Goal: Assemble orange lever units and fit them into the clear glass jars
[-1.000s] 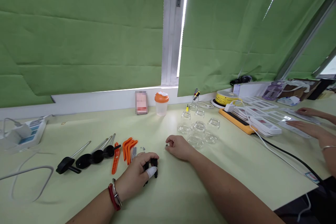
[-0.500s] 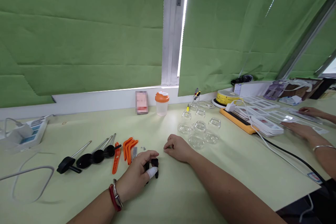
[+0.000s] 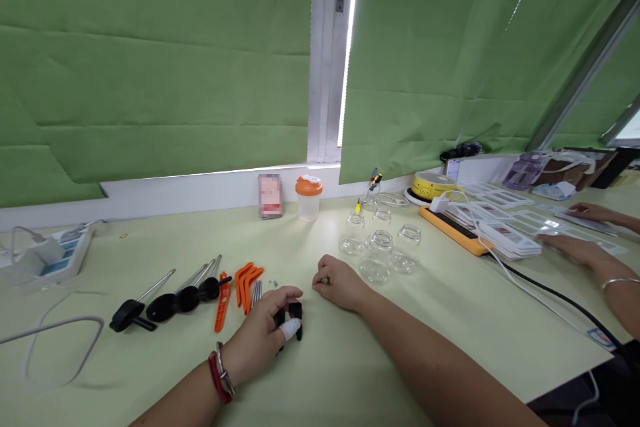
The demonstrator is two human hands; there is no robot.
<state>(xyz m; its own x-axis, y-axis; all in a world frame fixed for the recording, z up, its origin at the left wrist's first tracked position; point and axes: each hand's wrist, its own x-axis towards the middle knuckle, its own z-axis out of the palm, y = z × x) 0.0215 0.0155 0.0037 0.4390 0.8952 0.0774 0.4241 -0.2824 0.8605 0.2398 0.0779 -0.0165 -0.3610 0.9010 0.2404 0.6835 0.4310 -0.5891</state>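
My left hand (image 3: 263, 327), its thumb wrapped in white, rests curled over black parts (image 3: 296, 312) on the table. My right hand (image 3: 340, 282) lies on the table with its fingers curled; whatever they may hold is hidden. Between the hands and a little behind are tiny metal pieces (image 3: 273, 283). Thin metal rods (image 3: 257, 291) lie behind my left hand, beside orange angled pieces (image 3: 245, 283) and an orange slotted strip (image 3: 222, 303). Farther left are several black parts with metal rods (image 3: 187, 299). Glass jars (image 3: 376, 259) stand behind my right hand.
An orange-lidded cup (image 3: 309, 200) stands near the wall. On the right are an orange power strip (image 3: 453, 231), stacked white cards (image 3: 505, 237) and another person's hands (image 3: 575, 248). A white power strip (image 3: 75, 257) and cables lie at the left.
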